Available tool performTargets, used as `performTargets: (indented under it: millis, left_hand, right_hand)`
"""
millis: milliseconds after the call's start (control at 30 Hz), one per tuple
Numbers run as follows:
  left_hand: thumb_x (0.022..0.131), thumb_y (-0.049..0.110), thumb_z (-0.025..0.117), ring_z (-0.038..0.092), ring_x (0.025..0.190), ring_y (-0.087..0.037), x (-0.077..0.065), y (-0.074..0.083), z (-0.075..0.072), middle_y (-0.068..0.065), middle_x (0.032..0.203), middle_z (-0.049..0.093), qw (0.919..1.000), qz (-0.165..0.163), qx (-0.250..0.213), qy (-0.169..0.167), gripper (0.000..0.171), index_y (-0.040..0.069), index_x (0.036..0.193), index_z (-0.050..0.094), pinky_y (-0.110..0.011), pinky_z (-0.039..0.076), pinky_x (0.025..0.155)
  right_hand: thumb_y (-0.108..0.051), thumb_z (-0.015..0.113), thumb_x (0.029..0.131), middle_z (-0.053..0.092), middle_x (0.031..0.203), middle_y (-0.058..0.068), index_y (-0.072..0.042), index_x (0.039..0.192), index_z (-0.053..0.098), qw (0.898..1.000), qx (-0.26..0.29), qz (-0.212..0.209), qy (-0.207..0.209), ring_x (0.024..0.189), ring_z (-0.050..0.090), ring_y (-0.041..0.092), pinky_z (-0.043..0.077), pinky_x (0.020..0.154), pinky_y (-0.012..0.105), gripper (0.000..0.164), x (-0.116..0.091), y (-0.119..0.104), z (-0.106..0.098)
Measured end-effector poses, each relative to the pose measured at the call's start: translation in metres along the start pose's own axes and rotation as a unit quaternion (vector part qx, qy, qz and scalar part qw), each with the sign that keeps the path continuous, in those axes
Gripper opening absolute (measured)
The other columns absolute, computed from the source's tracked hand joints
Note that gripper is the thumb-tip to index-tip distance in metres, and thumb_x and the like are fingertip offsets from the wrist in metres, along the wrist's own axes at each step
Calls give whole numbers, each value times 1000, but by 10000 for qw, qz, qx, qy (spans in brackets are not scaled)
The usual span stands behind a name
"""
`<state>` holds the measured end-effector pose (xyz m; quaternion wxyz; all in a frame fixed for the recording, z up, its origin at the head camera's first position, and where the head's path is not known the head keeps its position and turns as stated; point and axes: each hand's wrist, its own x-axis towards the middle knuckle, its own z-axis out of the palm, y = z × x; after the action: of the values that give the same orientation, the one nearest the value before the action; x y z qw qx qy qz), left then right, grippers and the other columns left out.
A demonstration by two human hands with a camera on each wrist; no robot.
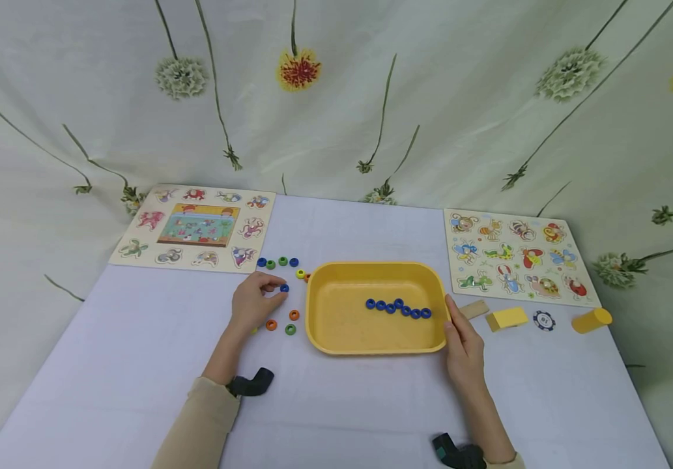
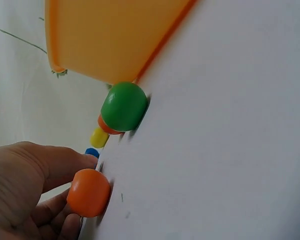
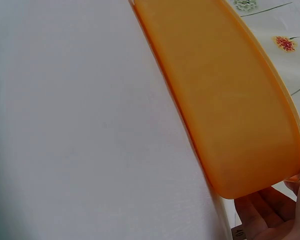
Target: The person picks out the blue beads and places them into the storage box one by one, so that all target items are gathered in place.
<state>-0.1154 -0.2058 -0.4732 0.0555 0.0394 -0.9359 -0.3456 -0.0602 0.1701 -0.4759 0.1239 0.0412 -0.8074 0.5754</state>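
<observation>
My left hand (image 1: pixel 251 303) pinches a small blue bead (image 1: pixel 285 288) between thumb and fingertips, left of the yellow tray (image 1: pixel 336 335). Around that hand lie loose beads: an orange bead (image 2: pixel 89 193) and a green bead (image 2: pixel 124 106) loom close in the left wrist view, with the blue one partly hidden behind the thumb. My right hand (image 1: pixel 464 345) grips the tray's right end, thumb at the rim and fingers against the outer wall. Inside the tray, several blue beads (image 1: pixel 399 303) form a wavy row.
Picture puzzle boards stand at the back left (image 1: pixel 195 225) and back right (image 1: pixel 518 257). Right of the tray are a wooden strip (image 1: pixel 473 309), a yellow block (image 1: pixel 507 318), a poker chip (image 1: pixel 544 320) and a yellow cylinder (image 1: pixel 591 320). Flowered cloth hangs behind the table.
</observation>
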Motion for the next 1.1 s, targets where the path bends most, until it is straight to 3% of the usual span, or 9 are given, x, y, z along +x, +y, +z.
performTargets:
  millis: [200,367,500,667,867,1100]
  left_hand:
    - [76,18,66,51,73,-14,-4,15,-8,-1,83,58,9986,-80,-300,426,20,13,96,65,-24,43,61]
    - [75,15,67,54,71,-12,-9,48,-18,-1,81,60,9943,336,-822,589,23,10,97,64,-19,47,61]
    - [75,10,67,55,72,-12,-10,80,-17,-2,82,60,9886,883,-1222,57,22,9,97,63,-21,49,63]
    - [74,7,67,54,69,-10,-5,107,5,1,81,60,9816,1171,-1268,-820,19,10,92,63,-20,48,61]
    - [72,6,65,53,65,-7,4,125,36,4,74,59,9784,1300,-448,-1543,14,10,85,64,-17,46,59]
    - [73,5,63,50,68,-12,12,132,54,3,71,55,9698,1166,120,-2138,11,12,81,63,-20,42,61]
  right_hand:
    - [-10,37,94,41,137,-4,-21,133,40,10000,-60,-63,-36,127,34,7,29,97,11,40,1,-1,0]
    - [-9,37,94,41,137,-4,-21,133,40,9999,-117,-103,-36,127,34,7,29,97,10,41,1,-1,0]
    - [-8,37,94,41,136,-3,-20,133,41,9999,-27,-144,5,127,35,9,29,97,9,41,0,-1,0]
    - [-8,38,94,41,136,-3,-20,133,41,9999,-39,-94,-14,127,35,9,29,97,9,41,0,-1,-1]
    - [-12,37,94,40,137,-5,-22,133,40,9999,-100,-26,-42,127,34,6,29,97,10,40,1,0,-2]
    - [-11,38,94,40,136,-5,-22,133,40,9999,-110,-7,-50,127,34,7,29,97,10,40,1,1,-2]
